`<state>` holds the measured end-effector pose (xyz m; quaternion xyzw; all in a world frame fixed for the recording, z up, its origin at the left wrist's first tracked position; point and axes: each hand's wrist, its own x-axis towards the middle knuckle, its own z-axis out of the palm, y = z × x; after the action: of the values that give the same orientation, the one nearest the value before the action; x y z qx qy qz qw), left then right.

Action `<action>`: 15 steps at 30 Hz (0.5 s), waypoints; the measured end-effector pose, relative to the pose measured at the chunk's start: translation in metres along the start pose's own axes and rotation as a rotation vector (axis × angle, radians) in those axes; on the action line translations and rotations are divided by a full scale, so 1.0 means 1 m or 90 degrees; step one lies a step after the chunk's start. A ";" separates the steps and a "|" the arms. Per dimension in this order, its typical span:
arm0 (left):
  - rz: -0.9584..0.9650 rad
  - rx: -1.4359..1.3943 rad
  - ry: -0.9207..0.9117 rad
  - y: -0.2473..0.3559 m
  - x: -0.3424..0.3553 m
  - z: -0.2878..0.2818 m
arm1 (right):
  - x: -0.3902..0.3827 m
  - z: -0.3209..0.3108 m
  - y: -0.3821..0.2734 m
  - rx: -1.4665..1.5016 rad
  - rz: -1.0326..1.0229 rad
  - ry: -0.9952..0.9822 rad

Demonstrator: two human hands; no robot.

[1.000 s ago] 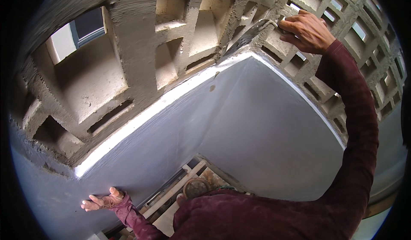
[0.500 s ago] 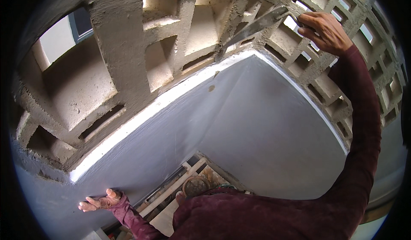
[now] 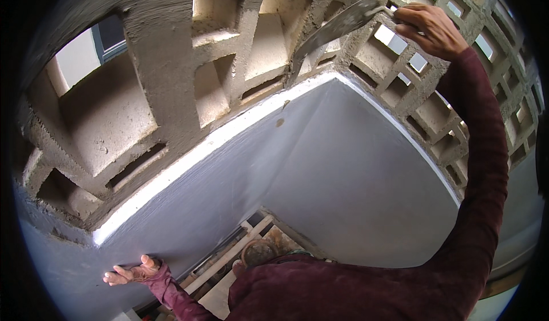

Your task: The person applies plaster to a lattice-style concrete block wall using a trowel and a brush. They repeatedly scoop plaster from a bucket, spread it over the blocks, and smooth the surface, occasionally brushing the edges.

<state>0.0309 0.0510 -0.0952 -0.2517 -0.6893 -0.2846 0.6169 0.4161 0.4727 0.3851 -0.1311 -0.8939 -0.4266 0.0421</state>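
High on the right, my right hand [image 3: 430, 30] is closed round the handle of a trowel [image 3: 337, 28]. The long metal blade points left and down, and its tip is at the cement edge of the lattice block wall [image 3: 177, 75], close to the inner corner. Along the foot of the lattice runs a bright white ledge [image 3: 189, 169]. Low on the left, my left hand [image 3: 132, 270] has its fingers apart and holds nothing. It is against or very near the smooth grey wall [image 3: 200, 206]; exact contact cannot be made out.
A second lattice wall [image 3: 423, 80] meets the first at the corner, with daylight through its openings. Far below are wooden poles [image 3: 229, 252] and a round bowl-like container [image 3: 260, 252] beside my body. A small brown patch [image 3: 280, 122] marks the grey wall.
The trowel's blade has turned so more of its flat face shows, and its tip has moved slightly left and down. My right hand has shifted a little up and left. My left hand stays nearly still.
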 end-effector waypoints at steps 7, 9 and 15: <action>0.003 -0.021 0.014 0.000 0.004 0.001 | -0.007 0.001 -0.035 0.066 -0.023 -0.025; 0.012 -0.015 0.017 0.002 0.006 0.000 | -0.006 0.013 -0.046 0.024 -0.009 -0.030; 0.004 -0.011 0.020 0.002 0.003 0.003 | -0.003 0.033 -0.034 0.022 0.014 0.013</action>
<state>0.0296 0.0550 -0.0924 -0.2543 -0.6765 -0.2924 0.6262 0.4115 0.4774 0.3382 -0.1355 -0.8992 -0.4120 0.0583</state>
